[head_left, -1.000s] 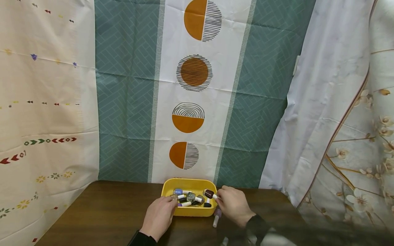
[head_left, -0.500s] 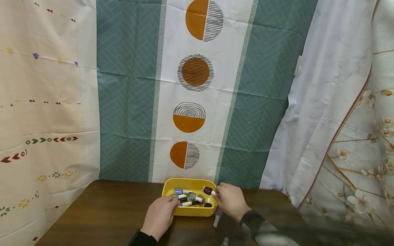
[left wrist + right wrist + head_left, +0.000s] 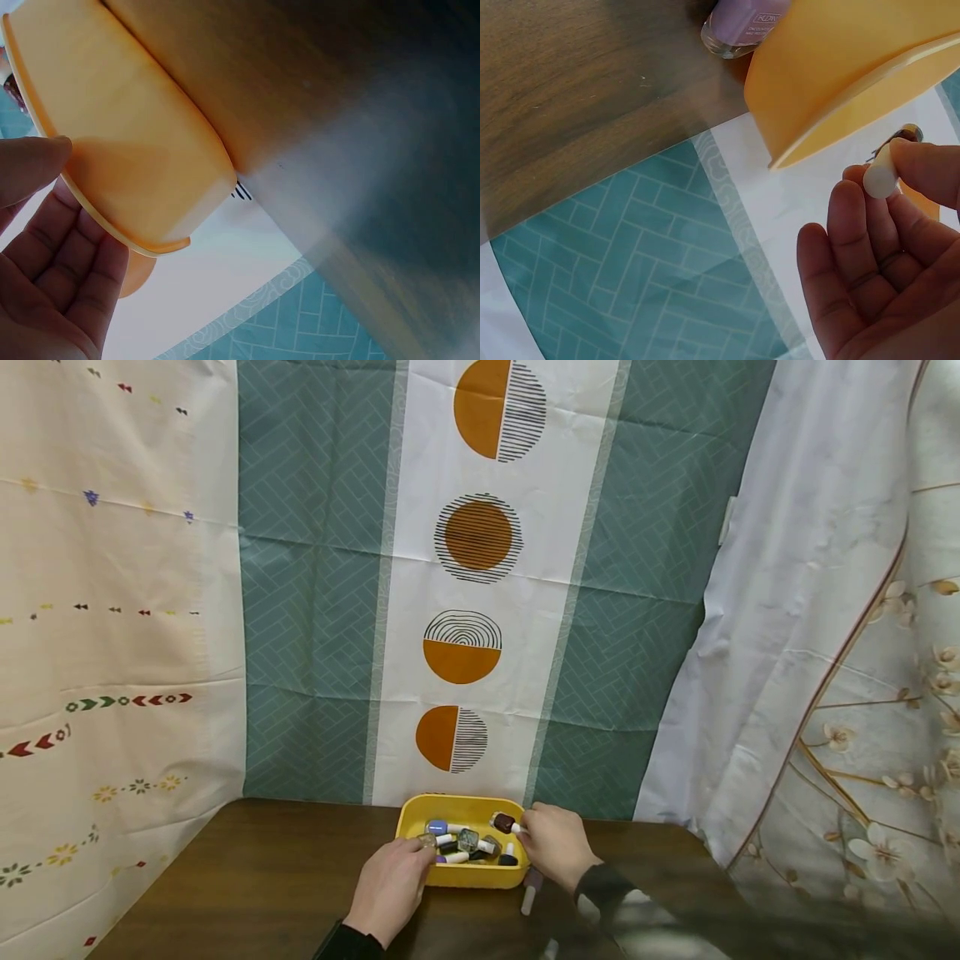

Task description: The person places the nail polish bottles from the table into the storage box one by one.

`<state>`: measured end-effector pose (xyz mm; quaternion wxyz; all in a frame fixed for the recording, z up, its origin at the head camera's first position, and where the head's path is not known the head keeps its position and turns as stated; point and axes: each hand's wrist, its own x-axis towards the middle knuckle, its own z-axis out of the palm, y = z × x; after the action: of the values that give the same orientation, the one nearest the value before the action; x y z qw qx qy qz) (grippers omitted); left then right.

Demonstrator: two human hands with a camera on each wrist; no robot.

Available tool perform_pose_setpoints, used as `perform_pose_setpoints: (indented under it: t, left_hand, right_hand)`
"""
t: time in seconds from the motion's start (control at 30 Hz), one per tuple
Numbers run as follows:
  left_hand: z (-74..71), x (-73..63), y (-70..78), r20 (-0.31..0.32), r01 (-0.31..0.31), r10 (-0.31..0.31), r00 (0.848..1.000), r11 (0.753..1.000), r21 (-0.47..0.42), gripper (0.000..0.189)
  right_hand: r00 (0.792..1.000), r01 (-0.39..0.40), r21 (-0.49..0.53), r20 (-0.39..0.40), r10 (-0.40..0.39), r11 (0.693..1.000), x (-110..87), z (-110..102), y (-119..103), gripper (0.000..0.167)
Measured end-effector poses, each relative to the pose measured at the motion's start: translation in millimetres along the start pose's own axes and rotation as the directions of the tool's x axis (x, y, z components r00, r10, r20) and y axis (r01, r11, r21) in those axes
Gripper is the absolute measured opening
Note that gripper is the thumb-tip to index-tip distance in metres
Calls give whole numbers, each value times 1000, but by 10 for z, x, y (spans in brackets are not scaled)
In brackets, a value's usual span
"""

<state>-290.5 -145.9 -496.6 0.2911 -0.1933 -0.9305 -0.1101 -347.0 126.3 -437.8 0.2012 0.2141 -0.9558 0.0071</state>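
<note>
A yellow plastic bin with several nail polish bottles in it stands on the table. At its near left corner my left hand grips the rim; in the left wrist view the thumb lies against the outer wall. My right hand, over the right end of the bin, pinches a dark red nail polish bottle by its white cap between thumb and fingers. The bottle is tilted, its glass end pointing left above the other bottles.
A lilac nail polish bottle lies on the brown table beside the bin's near right corner. Part of another pale cap shows at the bottom edge. Patterned curtains hang behind the table. A blurred dark shape covers the lower right.
My right hand has moved slightly left and up with the dark red nail polish bottle, which now sits a little higher over the bin. My left hand keeps its place on the rim.
</note>
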Motion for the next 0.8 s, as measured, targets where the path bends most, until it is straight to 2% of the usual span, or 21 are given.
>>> perform_pose_setpoints:
  t: [0.33, 0.57, 0.8]
  left_hand:
    - [6, 2, -3, 14, 12, -12, 1000, 1000, -10, 10]
    - [1, 5, -7, 36, 10, -10, 999, 1000, -6, 9]
    - [10, 15, -22, 22, -1, 1, 1000, 1000, 1, 10]
  right_hand:
    - [1000, 20, -30, 0, -20, 999, 102, 45, -43, 19]
    - [1000, 11, -33, 13, -11, 999, 146, 162, -58, 23]
    - [999, -13, -14, 30, 13, 1000, 188, 214, -85, 27]
